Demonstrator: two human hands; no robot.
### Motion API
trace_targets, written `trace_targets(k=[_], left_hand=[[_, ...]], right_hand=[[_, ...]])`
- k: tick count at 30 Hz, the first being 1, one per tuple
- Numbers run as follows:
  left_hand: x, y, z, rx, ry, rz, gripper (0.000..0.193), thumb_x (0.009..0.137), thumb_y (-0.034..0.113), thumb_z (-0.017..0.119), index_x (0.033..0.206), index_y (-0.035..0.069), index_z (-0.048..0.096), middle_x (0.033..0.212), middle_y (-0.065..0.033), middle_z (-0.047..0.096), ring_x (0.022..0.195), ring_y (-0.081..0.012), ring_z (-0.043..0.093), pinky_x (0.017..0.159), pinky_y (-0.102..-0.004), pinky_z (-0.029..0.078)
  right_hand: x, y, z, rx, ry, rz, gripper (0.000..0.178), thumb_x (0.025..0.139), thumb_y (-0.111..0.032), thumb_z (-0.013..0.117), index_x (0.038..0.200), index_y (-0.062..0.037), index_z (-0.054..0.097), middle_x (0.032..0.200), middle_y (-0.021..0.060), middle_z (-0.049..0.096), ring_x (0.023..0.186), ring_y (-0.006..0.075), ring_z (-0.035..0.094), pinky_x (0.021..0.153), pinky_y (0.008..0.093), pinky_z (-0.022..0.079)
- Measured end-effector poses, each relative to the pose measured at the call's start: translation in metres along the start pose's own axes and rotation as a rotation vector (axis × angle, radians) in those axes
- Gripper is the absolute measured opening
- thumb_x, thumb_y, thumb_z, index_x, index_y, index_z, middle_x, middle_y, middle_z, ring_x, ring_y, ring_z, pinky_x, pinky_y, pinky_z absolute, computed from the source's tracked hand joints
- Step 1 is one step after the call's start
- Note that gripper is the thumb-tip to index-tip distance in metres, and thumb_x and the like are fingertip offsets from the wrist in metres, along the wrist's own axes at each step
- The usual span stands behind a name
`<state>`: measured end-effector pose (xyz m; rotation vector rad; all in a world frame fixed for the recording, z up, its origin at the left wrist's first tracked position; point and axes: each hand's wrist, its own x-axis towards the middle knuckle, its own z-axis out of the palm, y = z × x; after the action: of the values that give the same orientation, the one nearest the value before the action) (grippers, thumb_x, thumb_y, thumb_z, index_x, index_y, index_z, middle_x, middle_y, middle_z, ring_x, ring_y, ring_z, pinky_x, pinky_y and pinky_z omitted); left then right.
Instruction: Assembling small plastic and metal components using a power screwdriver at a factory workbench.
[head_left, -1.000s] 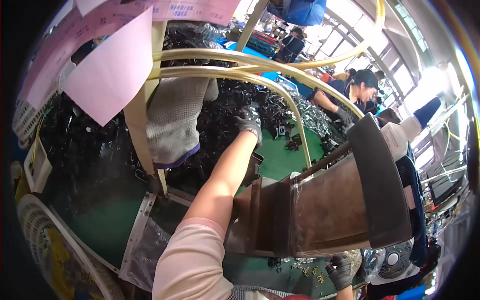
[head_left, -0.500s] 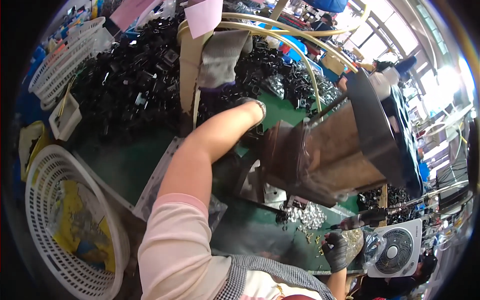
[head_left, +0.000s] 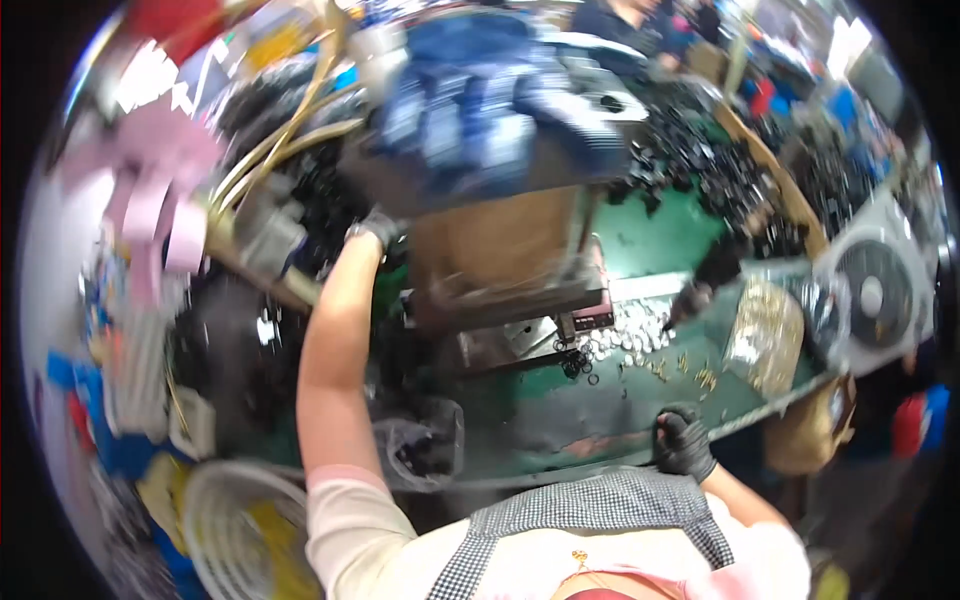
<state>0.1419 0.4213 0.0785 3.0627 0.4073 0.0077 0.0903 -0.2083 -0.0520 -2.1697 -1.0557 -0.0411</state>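
My left arm reaches forward to the left of a brown box-shaped machine (head_left: pixel 495 245). My left hand (head_left: pixel 374 230), in a greyish glove, is beside the black parts (head_left: pixel 325 195); its fingers are blurred and partly hidden. Near the bench's front edge, my right hand (head_left: pixel 685 440) wears a dark glove, its fingers curled; I cannot see what, if anything, is in them. Farther in lie brass-coloured screws (head_left: pixel 705 379), shiny clear pieces (head_left: pixel 640 328) and small black rings (head_left: pixel 576 366). A dark power screwdriver (head_left: pixel 708 275) points toward the clear pieces. Under the machine sits a metal block (head_left: pixel 530 338).
Blue-and-white cloth (head_left: pixel 480 110) covers the machine's top. On the right are a plastic bag of brass-coloured pieces (head_left: pixel 765 340) and a box fan (head_left: pixel 872 280). A clear bag (head_left: pixel 425 445) lies near my left forearm, above a white basket (head_left: pixel 240 530). Black parts (head_left: pixel 690 165) cover the far bench.
The view has swung to the right, so the machine now stands near the middle. My left hand stays by the black parts; my right hand remains curled near the front edge.
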Motion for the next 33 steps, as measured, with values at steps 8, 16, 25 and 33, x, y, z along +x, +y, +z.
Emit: trace_targets(k=[8,16,25,33], left_hand=[[-0.027,0.002,0.040,0.258,-0.097,0.303,0.034,0.076,0.035,0.071,0.100,0.011,0.072,0.104,-0.0140,0.068,0.096,-0.0287,0.064,0.084,-0.0407,0.050],[-0.105,-0.045,0.104,0.270,-0.123,0.216,0.036,0.077,0.038,0.069,0.101,0.012,0.071,0.105,-0.0123,0.068,0.096,-0.0282,0.064,0.083,-0.0410,0.050],[-0.113,-0.072,0.092,0.323,-0.104,-0.043,0.038,0.078,0.041,0.066,0.102,0.012,0.070,0.106,-0.0104,0.068,0.097,-0.0277,0.064,0.083,-0.0413,0.049],[-0.019,-0.084,0.067,0.345,-0.034,-0.322,0.040,0.079,0.045,0.064,0.103,0.013,0.070,0.106,-0.0087,0.068,0.098,-0.0272,0.064,0.082,-0.0416,0.049]], right_hand=[[-0.001,0.004,-0.003,-0.158,0.169,-0.302,0.035,0.061,-0.005,0.064,0.094,-0.0050,0.053,0.087,0.0123,0.058,0.075,0.0337,0.058,0.065,0.0451,0.048],[-0.010,0.009,0.006,-0.185,0.176,-0.343,0.031,0.059,-0.007,0.064,0.088,-0.0054,0.054,0.088,0.0124,0.059,0.074,0.0326,0.059,0.060,0.0435,0.049],[-0.006,0.001,0.000,-0.141,0.147,-0.296,0.031,0.056,-0.013,0.067,0.084,-0.0031,0.059,0.090,0.0135,0.059,0.080,0.0336,0.059,0.066,0.0441,0.050],[-0.004,-0.002,0.003,-0.164,0.177,-0.303,0.031,0.059,-0.007,0.065,0.088,-0.0047,0.053,0.088,0.0132,0.058,0.080,0.0353,0.057,0.068,0.0462,0.048]])
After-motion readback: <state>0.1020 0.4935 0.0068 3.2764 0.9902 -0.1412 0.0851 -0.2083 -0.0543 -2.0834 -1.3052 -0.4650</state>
